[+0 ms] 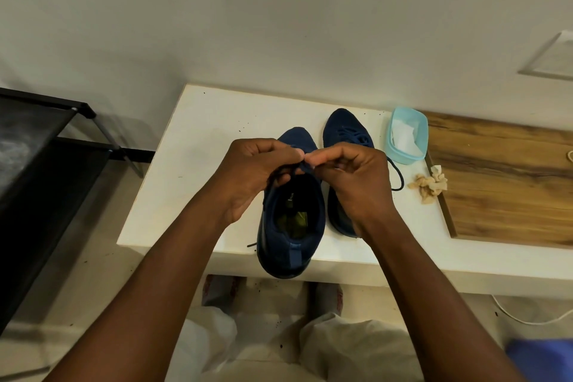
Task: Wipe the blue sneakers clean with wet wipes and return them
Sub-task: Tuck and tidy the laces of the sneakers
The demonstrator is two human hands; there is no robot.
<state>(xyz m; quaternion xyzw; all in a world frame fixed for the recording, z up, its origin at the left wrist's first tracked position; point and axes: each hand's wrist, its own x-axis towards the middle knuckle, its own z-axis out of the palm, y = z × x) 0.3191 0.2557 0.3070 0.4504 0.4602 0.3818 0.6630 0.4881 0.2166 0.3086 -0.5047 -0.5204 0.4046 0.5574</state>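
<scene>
A person stands at a white desk [201,139] and works the dark lace [280,172] of the near sneaker [291,226]. The left hand [257,177] and the right hand [356,183] meet above the shoe's tongue. The fingers [288,153] of each are curled and pinch the lace between thumb and fingertip, the two pinches almost touching.

The blue shoe lies directly beneath the hands. Its long axis runs straight away from the person: the toe faces the wall and the heel juts over the desk's front edge. Neither hand is nearer, as they flank the opening evenly.

The second sneaker [347,130] sits just beside it on the right, set slightly further back and closer to the right hand. Its loose lace end [398,177] trails across the desk.

Beyond it stands a pale blue tub [400,158] of wet wipes [403,135]. Crumpled, soiled wipes [429,184] lie at the edge of a wooden board [502,180].

A black shoe rack [46,149] stands to the left, well apart from the desk, on the left hand's side.

The used wipes suggest the cleaning is largely done. The lacing looks like a last step before the pair goes back, probably leftward to the rack.
</scene>
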